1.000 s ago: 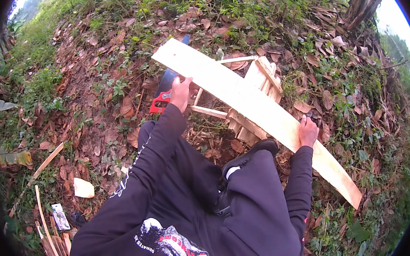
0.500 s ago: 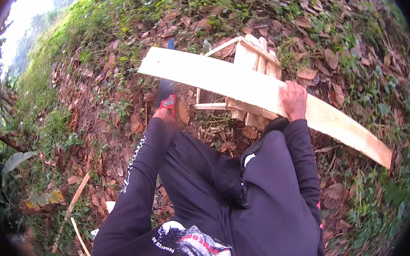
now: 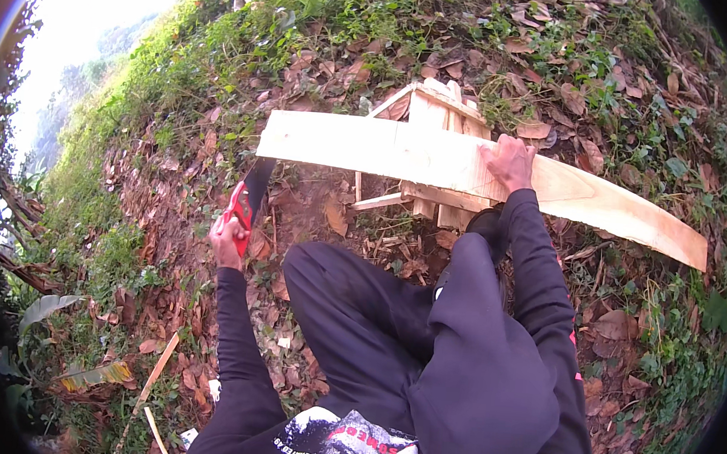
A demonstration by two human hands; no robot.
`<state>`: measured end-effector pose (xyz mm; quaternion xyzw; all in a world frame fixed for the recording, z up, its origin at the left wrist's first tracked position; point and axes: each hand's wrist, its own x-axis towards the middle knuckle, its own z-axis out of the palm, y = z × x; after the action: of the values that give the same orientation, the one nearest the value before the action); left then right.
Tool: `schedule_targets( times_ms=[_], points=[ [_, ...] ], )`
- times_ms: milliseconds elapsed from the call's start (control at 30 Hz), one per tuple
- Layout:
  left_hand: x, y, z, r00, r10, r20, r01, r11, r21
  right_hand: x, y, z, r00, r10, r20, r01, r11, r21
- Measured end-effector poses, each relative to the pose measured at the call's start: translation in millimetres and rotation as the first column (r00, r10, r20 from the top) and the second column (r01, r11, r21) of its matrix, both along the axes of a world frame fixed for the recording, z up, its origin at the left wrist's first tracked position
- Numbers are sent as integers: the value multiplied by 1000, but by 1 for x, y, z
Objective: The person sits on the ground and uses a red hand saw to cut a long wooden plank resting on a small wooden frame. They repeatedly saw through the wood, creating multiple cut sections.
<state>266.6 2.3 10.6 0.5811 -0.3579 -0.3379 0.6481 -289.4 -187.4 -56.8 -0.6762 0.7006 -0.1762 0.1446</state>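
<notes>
My left hand (image 3: 226,245) is wrapped round the red handle of a handsaw (image 3: 241,205). Its dark blade points away from me, and its far part is out of sight beneath the left end of a long pale plank (image 3: 344,143). The plank lies crosswise over a low stand of wooden slats (image 3: 425,115), sticking out past it on both sides. Over the stand, my right hand (image 3: 512,162) grips the plank, with fingers on its top and by its far edge. My foot (image 3: 487,224) is close against the near side of the stand.
Dry brown leaves and green weeds cover the sloping ground. Thin wooden strips (image 3: 148,389) lie at the lower left, near a broad leaf with a yellowed part (image 3: 97,375). My bent knees (image 3: 309,265) are between my arms, close to the stand.
My left hand and the saw have moved left and toward me, and the blade no longer shows past the plank's far edge. My right hand still grips the plank.
</notes>
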Motion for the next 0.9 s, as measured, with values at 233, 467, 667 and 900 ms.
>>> schedule_targets(
  times_ms=[233,467,667,900],
  points=[
    [-31,87,89,966,258,-30,-260,961,-92,46,-1,13,997,70,35,-68,995,-71],
    [-127,102,137,980,126,154,-88,969,-232,57,-10,-6,982,178,-67,-186,970,-157],
    [-181,76,134,996,-66,-54,59,990,-130,78,-9,-17,972,193,132,-180,978,-104],
    [-202,57,120,978,-196,-64,194,980,-39,77,-15,1,985,168,30,-158,964,-214]
  ],
)
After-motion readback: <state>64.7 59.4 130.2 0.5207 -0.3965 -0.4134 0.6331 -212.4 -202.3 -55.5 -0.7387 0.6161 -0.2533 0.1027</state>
